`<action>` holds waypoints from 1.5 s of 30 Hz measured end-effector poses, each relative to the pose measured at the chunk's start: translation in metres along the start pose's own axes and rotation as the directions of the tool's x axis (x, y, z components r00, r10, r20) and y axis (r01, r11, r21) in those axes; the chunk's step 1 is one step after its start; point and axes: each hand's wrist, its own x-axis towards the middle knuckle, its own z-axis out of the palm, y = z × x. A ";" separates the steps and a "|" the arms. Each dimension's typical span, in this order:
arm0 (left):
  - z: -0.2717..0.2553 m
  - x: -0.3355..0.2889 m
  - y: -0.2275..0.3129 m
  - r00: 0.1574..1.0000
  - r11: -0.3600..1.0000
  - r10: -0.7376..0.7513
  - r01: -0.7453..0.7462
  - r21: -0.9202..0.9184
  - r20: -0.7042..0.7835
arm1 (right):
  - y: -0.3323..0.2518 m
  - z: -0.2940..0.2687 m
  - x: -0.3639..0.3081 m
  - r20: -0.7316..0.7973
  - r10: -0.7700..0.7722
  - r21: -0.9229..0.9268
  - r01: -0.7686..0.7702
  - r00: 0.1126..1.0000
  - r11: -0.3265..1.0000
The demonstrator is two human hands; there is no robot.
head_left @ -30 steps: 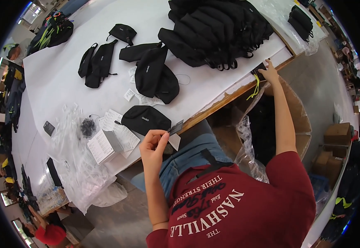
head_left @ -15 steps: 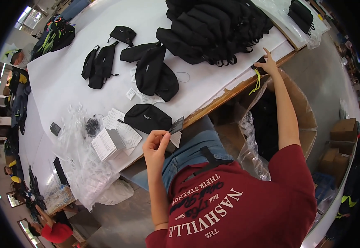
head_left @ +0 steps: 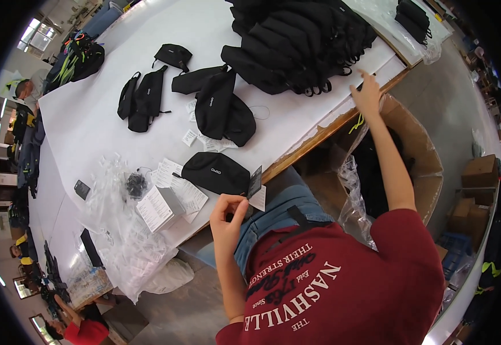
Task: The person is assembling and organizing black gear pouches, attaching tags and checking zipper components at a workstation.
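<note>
The left hand (head_left: pixel 227 223) is pinching a dark tag (head_left: pixel 254 183) and a white tag (head_left: pixel 258 199) between thumb and forefinger, just beside a black pouch (head_left: pixel 216 172) that is lying near the edge of the tabletop (head_left: pixel 288 126). The right hand (head_left: pixel 367 99) is hovering along that edge, released, fingers spread; a yellow-green cord (head_left: pixel 357 123) is hanging below it.

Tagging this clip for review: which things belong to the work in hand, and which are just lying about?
Likely in the work:
tags pinched in the left hand
black pouch beside them
white card stack
pile of black pouches, near the open right hand

Likely just lying about:
crumpled clear plastic
cardboard boxes at far right
</note>
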 end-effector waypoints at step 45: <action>-0.052 0.033 -0.016 0.765 0.365 0.596 -0.528 0.767 0.243 | -0.244 -0.066 -0.156 0.421 -0.756 0.884 -0.040 0.501 0.466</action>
